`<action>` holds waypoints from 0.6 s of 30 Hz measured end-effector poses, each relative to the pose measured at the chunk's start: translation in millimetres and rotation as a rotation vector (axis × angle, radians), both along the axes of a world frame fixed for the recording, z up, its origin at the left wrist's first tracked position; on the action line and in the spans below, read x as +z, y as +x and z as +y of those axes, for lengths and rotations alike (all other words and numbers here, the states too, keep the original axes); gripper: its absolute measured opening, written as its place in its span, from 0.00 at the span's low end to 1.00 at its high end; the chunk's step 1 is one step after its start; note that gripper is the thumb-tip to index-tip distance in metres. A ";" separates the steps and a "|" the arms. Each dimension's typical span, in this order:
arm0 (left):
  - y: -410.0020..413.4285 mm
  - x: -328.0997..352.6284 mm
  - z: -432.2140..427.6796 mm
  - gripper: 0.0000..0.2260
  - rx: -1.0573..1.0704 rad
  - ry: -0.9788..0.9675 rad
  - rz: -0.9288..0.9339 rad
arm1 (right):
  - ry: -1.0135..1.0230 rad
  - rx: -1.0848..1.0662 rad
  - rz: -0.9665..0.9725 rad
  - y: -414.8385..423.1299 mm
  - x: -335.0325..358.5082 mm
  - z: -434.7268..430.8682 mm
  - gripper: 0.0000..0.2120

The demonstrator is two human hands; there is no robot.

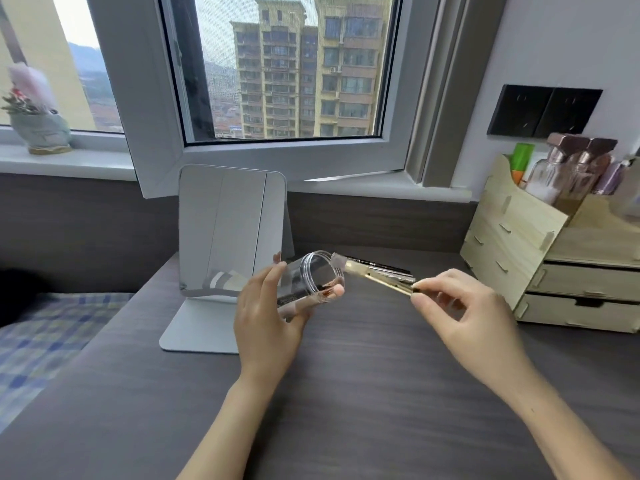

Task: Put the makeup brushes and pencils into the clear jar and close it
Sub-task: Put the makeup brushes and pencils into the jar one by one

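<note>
My left hand [268,317] grips the clear jar [311,282], tipped on its side above the desk with its open mouth toward the right. Something dark and slim lies inside it. My right hand [464,306] pinches the dark end of a gold-handled makeup brush [381,280], whose pale bristle tip sits just right of the jar's rim. Behind the brush, several dark pencils or brushes [377,266] lie on the desk. No lid is visible.
A standing mirror [228,230] with a flat base is just behind my left hand. A wooden drawer organiser [540,251] holding bottles fills the right side. The dark desk [346,393] stretches toward me; a checked bedcover [41,334] lies left.
</note>
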State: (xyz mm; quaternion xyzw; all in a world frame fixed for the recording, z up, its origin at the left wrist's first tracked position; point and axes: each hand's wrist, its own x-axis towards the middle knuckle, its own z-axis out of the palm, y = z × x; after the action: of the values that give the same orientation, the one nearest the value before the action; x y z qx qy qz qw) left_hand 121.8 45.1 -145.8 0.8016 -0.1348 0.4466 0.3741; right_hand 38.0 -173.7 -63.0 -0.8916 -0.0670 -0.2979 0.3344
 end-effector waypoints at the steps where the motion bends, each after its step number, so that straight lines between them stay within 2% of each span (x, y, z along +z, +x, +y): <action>1: -1.2 0.5 -0.8 0.32 -0.007 0.020 -0.010 | -0.126 -0.035 -0.049 -1.2 1.4 2.8 0.03; 4: -5.5 1.2 -3.6 0.31 -0.054 0.082 -0.026 | -0.366 -0.082 -0.171 3.9 4.9 17.8 0.04; 7: -7.8 1.4 -6.2 0.26 -0.102 0.141 -0.014 | -0.442 -0.042 -0.205 17.1 2.7 35.2 0.04; 10: -8.5 0.6 -7.5 0.25 -0.134 0.148 0.002 | -0.391 0.044 -0.161 29.2 -2.6 51.4 0.07; 13: -8.9 0.2 -7.7 0.25 -0.137 0.139 0.012 | -0.235 0.073 -0.103 34.8 -6.4 61.2 0.12; 15: -8.8 0.6 -7.3 0.25 -0.136 0.137 0.019 | -0.161 0.046 -0.087 37.0 -6.8 63.4 0.11; 18: -7.8 0.8 -6.8 0.26 -0.128 0.133 0.013 | -0.152 0.048 -0.102 40.2 -8.3 64.6 0.07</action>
State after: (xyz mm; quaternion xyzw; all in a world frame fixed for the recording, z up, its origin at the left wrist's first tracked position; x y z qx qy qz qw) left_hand 114.0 38.3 -145.0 0.8172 -0.2127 0.4066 0.3487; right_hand 78.2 -109.1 -71.3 -0.8962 -0.1280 -0.3289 0.2690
